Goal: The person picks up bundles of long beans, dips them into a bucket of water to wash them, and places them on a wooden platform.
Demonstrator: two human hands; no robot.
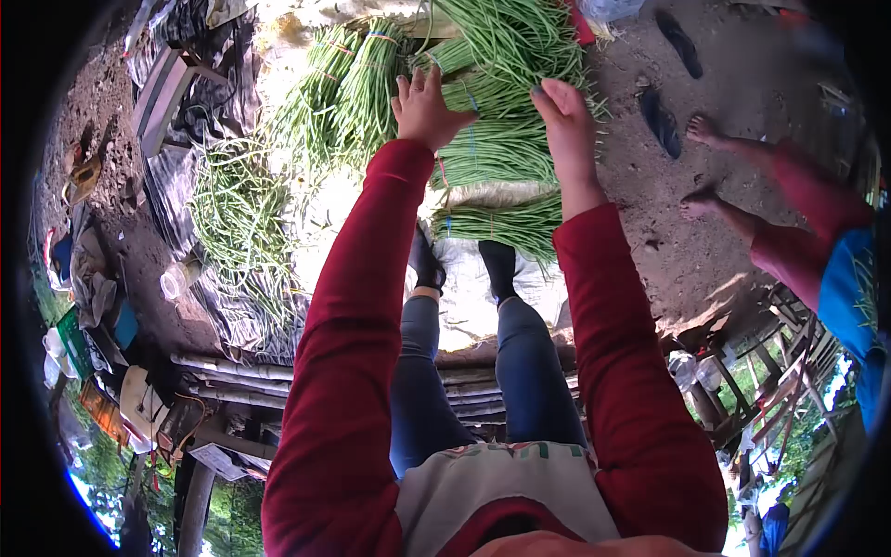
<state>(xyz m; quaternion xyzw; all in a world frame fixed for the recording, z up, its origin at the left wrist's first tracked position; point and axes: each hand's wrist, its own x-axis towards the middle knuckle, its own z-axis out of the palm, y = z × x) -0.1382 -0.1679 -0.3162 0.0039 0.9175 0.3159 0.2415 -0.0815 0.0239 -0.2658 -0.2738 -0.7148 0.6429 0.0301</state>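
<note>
Bean bundle point(492, 148), long slender green pods tied with thin bands, lay stacked with others on pale woven sacking point(464, 288) near the feet. Left hand point(425, 110) rested on it, fingers spread. Right hand point(564, 116) pressed its edge, fingers together, grip indiscernible. Loose pods point(237, 213) covered crinkled black plastic sheet point(200, 111).

Bundled long beans point(492, 153) lie on sheeting point(464, 288) over dirt ground point(687, 232).

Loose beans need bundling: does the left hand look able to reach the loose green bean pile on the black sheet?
Probably yes: the left hand lies open on tied green bean bundles; nothing blocks the loose pile.
</note>
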